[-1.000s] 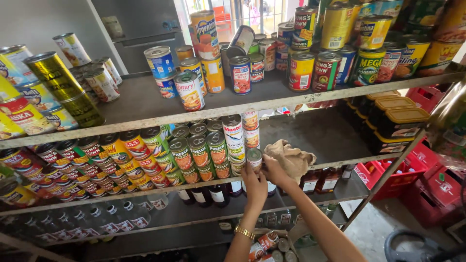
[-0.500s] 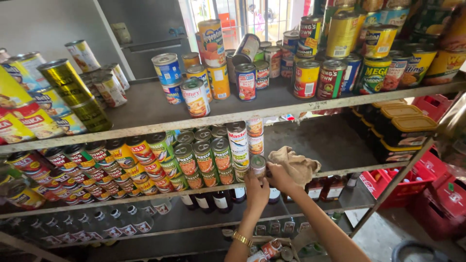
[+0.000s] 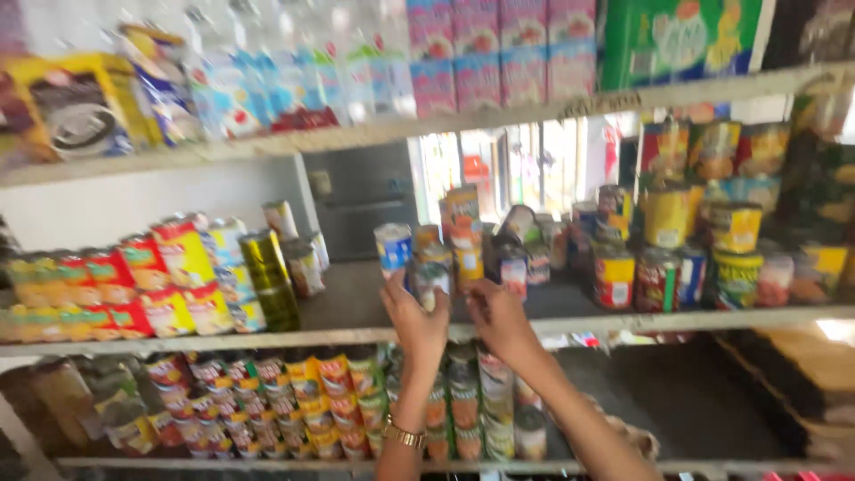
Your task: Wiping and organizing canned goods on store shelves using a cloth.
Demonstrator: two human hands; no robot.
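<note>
Far left of the middle shelf (image 3: 356, 331): a row of red-and-yellow packets (image 3: 134, 289), soft-looking, leaning on each other. Next to them a tall gold-green tin (image 3: 270, 278) stands upright, w/ smaller tins behind it. Frame is blurred, so labels and fine edges don't read.

Centre now. The left hand (image 3: 415, 322) is up at the shelf's front edge, a gold bracelet (image 3: 405, 436) on that wrist. Its grip is closed round a small can (image 3: 431, 283), thumb and fingers wrapping the left side. The right hand (image 3: 499, 319) comes in just beside it, fingers curled toward the same can's right side; whether it truly presses the can or only hovers at it can't be told through the blur. The can sits at, or just above, the shelf lip, in front of a blue-and-white can (image 3: 393, 248) and a stack of orange-labelled cans (image 3: 463, 233).

Handling, as a judgement: rigid metal, prob. full, so dense for its size; smooth label could slip, so a wrap round the mid-body, as the left hand has it, looks safest. Rims top and bottom give a stop for the fingers. Not fragile, but it would dent, and neighbours stand close enough to topple.

Right: red, yellow and green tins (image 3: 663, 267) crowd the shelf. Below, rows of small cans (image 3: 312, 401) fill the lower shelf.
</note>
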